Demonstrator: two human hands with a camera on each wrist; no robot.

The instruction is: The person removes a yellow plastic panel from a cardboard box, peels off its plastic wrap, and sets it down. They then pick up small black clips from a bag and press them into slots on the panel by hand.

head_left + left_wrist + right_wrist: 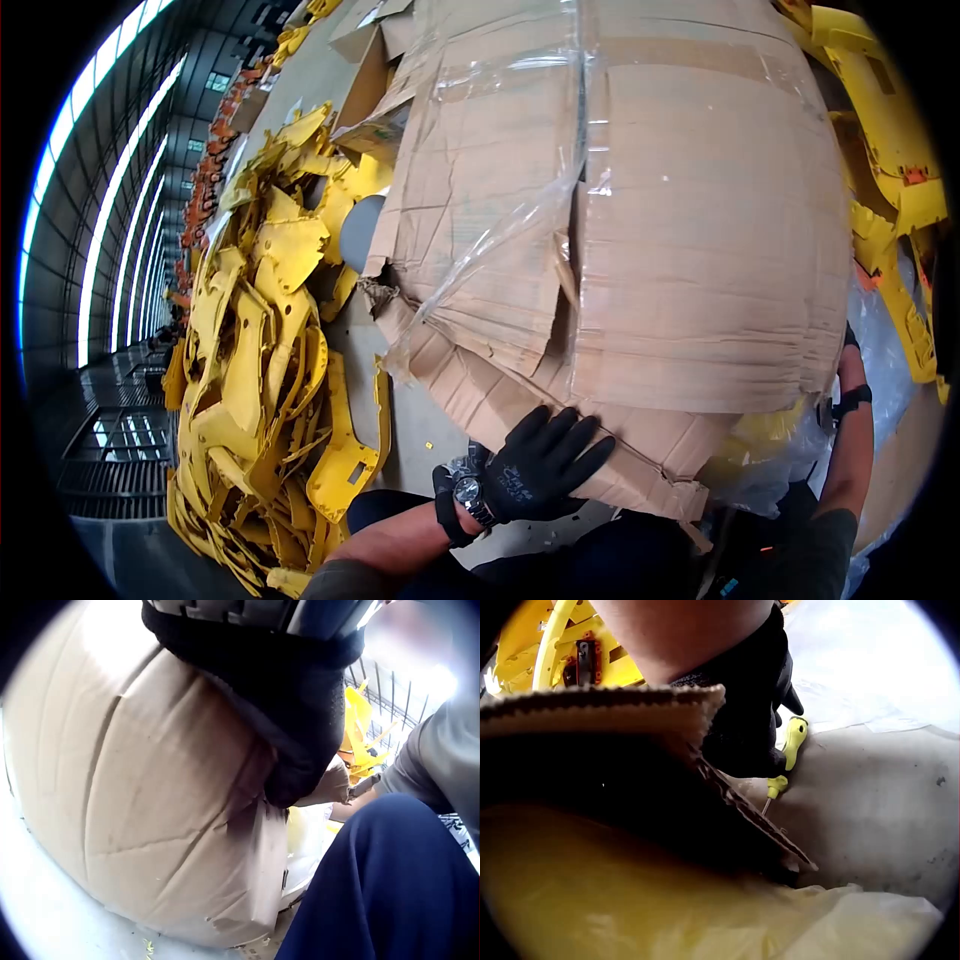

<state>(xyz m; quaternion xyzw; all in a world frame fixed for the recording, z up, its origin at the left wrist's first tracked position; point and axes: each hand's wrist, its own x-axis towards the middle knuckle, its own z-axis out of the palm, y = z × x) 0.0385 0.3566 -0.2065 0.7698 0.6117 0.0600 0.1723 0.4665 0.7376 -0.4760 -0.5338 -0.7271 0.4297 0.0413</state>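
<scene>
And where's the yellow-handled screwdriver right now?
In the right wrist view, right of centre, the screwdriver is held in the gloved right hand, pointing down beside the torn edge of the cardboard.

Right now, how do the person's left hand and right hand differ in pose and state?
The left hand lies on the cardboard with its fingers spread; the right hand has its fingers curled around a yellow-green tool.
In the head view, the left hand shows plainly, while the right is mostly hidden behind the cardboard.
Both wear black gloves.
</scene>
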